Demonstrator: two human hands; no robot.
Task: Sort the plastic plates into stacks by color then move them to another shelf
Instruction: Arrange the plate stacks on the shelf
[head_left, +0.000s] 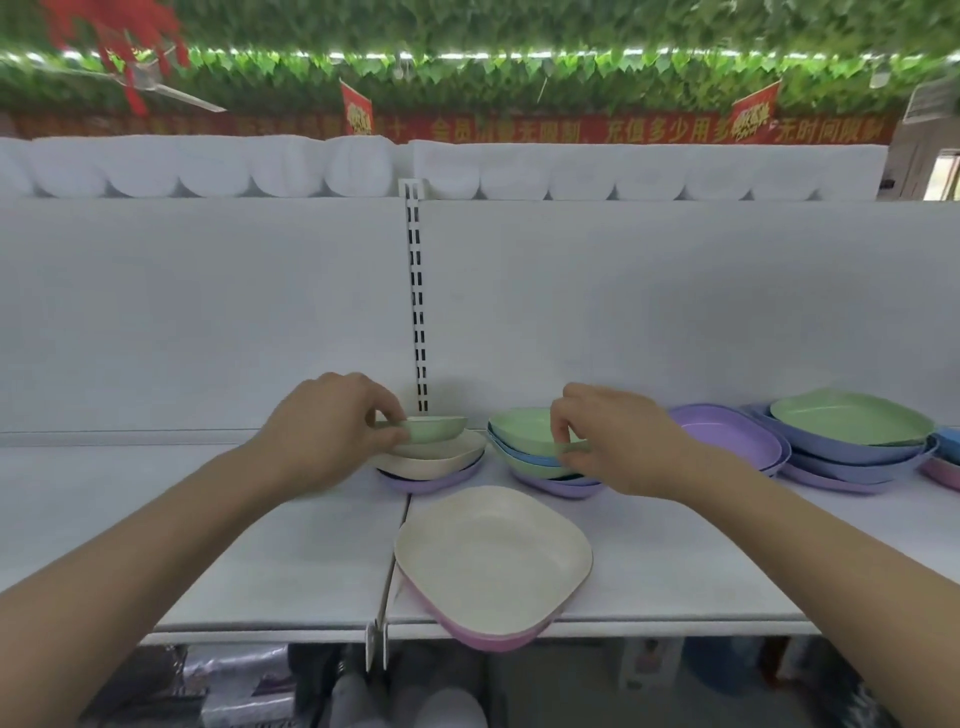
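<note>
My left hand (324, 423) pinches the rim of a small green plate (436, 428) that sits on a cream plate (441, 456) over a purple one. My right hand (618, 439) grips the near rim of the top green plate (519, 426) of a mixed stack of green, blue and purple plates (540, 467). A cream plate (488, 561) lies on a pink plate (483, 636) at the shelf's front edge, partly overhanging it. At the right, a purple plate (727, 439) and a pile of blue-purple plates topped by a green one (852, 418) rest on the shelf.
The white shelf (260, 545) has a white back panel with a slotted upright (417, 291) at its middle. White packages line the top. Bagged goods sit on the lower level below the front edge. More plates (945, 457) show at the far right edge.
</note>
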